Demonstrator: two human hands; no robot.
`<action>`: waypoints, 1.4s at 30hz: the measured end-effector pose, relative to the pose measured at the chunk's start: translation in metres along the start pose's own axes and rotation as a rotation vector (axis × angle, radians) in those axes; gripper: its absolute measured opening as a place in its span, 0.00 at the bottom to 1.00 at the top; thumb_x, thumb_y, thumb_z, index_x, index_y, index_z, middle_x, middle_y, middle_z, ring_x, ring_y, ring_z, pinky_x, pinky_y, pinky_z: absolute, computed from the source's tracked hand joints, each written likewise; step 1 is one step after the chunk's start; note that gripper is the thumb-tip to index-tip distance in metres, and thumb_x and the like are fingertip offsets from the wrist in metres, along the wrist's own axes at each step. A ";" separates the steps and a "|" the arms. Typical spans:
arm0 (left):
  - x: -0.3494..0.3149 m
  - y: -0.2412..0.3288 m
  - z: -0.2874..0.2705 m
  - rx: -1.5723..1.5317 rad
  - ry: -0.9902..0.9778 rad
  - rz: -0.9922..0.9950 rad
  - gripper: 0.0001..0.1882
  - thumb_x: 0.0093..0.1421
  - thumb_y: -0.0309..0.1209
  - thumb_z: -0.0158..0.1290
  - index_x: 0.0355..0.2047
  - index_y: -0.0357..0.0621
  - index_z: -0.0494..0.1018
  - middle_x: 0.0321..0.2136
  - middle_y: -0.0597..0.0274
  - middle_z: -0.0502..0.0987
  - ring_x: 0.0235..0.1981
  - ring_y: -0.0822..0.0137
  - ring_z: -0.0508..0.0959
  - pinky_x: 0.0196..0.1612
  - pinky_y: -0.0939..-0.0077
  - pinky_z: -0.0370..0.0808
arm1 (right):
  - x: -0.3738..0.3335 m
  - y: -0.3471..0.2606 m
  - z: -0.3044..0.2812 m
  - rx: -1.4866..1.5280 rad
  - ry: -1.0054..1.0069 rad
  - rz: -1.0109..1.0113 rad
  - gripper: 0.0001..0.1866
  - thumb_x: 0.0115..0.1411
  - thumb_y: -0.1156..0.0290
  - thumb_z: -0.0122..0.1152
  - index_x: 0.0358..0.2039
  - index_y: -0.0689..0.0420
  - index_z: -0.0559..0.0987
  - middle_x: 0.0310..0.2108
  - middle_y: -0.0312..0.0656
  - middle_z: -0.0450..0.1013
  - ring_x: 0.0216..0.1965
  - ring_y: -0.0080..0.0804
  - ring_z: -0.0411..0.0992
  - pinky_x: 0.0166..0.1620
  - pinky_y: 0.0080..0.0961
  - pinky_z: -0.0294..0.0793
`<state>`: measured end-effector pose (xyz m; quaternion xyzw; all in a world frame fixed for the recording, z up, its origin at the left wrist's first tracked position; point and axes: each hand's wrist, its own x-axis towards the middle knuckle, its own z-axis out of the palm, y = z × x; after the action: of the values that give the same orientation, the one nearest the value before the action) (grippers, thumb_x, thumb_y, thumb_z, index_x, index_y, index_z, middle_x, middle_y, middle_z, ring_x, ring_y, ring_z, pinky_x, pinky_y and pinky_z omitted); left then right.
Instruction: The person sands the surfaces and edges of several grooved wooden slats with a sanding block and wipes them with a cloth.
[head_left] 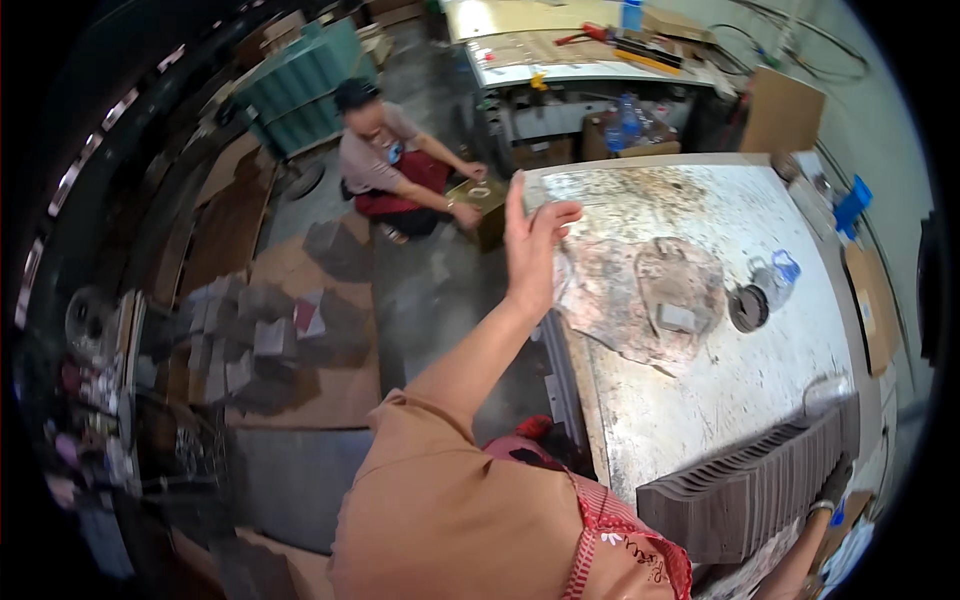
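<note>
Standing in a long, curving row, the thin brown sheets (745, 490) fill the near right corner of the tabletop (650, 420), and most of the risk seems to lie with them. Their upper edges fan apart with slim gaps, so a push from one end could send them toppling like dominoes along the near edge. The right hand (836, 482), dark-coloured beyond a wristband (821, 507), is at the row's right end; its fingers are largely hidden there, so I cannot tell whether they pinch sheets or merely rest against them. If they bear the end and slip, that side could slide apart.

A clear container (828, 392) sits just beside that same end, near the right edge, and spreading sheets could knock it.

The left hand (538, 250) is raised by the left edge, toward the far left corner, holding nothing visible; its fingers are parted, one pointing up and others bent rightward. Being well apart from the row, it could be slow to catch a slump.

The stained cloth (605, 285) reaches the left edge, with a small pale block (677, 318) on it; a sleeve snagging the cloth could drag the block toward that edge.
</note>
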<state>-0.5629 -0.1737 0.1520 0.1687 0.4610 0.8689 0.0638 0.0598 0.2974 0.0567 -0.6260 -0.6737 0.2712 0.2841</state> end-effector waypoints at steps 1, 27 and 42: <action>-0.003 0.000 -0.006 0.008 -0.001 0.022 0.34 0.67 0.32 0.44 0.68 0.44 0.40 0.37 0.57 0.79 0.39 0.72 0.77 0.42 0.80 0.69 | 0.003 0.001 0.002 0.011 0.016 0.021 0.41 0.61 0.41 0.44 0.61 0.67 0.62 0.59 0.54 0.62 0.59 0.47 0.62 0.61 0.35 0.59; -0.089 0.001 -0.068 0.021 0.149 -0.133 0.36 0.63 0.32 0.48 0.67 0.47 0.44 0.61 0.55 0.61 0.53 0.63 0.70 0.52 0.68 0.67 | 0.042 0.043 -0.002 -0.245 0.057 -0.246 0.33 0.64 0.48 0.44 0.57 0.65 0.68 0.57 0.52 0.65 0.58 0.44 0.63 0.61 0.34 0.58; -0.030 -0.036 -0.031 -0.061 -0.035 -0.352 0.40 0.67 0.52 0.42 0.68 0.50 0.36 0.58 0.47 0.65 0.56 0.57 0.69 0.54 0.69 0.68 | 0.021 0.012 -0.003 0.168 -0.016 0.111 0.41 0.61 0.45 0.47 0.63 0.66 0.57 0.63 0.52 0.58 0.62 0.45 0.58 0.62 0.37 0.56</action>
<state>-0.5475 -0.1854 0.0999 0.0986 0.4559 0.8547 0.2279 0.0695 0.3192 0.0508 -0.6340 -0.6151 0.3470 0.3151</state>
